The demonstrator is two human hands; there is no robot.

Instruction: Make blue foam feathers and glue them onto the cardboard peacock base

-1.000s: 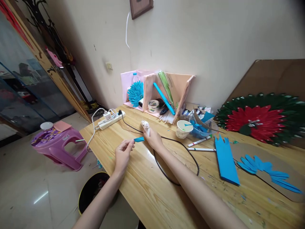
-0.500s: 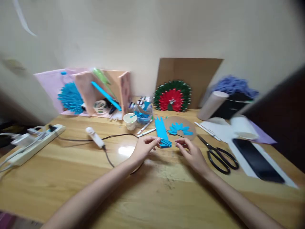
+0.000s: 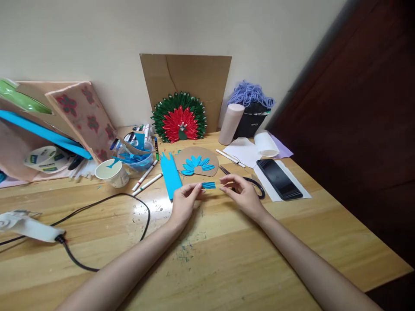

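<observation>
Between thumb and fingers, my left hand pinches a small pleated blue piece whose free end points right. My right hand is just right of that end, not touching it, thumb and fingers apart, with no object visible between them. A flat blue strip with a notched top lies left of the hands. Behind them, blue petals form an arc on a rounded cardboard piece. Black-handled scissors lie partly hidden behind my right hand.
A paper cup, a tub of blue scraps and markers stand or lie at left, near a glue gun and its cord. A red-green peacock craft leans on cardboard. At right are a phone and a bottle.
The camera view has turned to the right, so the table items appear further left. My left hand still holds the blue piece, which now lies more level.
</observation>
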